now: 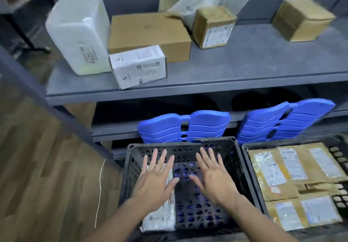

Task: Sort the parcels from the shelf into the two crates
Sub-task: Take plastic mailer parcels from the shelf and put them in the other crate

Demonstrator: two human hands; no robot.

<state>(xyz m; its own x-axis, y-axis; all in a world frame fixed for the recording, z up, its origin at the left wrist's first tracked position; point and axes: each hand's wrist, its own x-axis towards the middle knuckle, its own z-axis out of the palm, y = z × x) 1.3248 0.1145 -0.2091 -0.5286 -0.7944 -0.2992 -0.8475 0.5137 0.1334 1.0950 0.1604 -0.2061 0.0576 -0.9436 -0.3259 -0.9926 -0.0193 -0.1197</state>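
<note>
Both hands empty: left hand [156, 177] and right hand [212, 175] spread flat, fingers straight, black crate [163, 144] beneath. White box [138, 66] on shelf [244, 62] lies ahead and above left hand, likely nearer it; long axis crosswise.

L hand [156, 181] & R hand [212, 175]: both bare, slim fingers, short plain nails. L forearm [113, 221] & R forearm [263, 217] bare too, uncovered to frame edge.

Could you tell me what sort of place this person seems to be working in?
Probably a parcel sorting or storage room: labelled boxes sit on a grey shelf, and two black crates below hold more labelled parcels.
</note>
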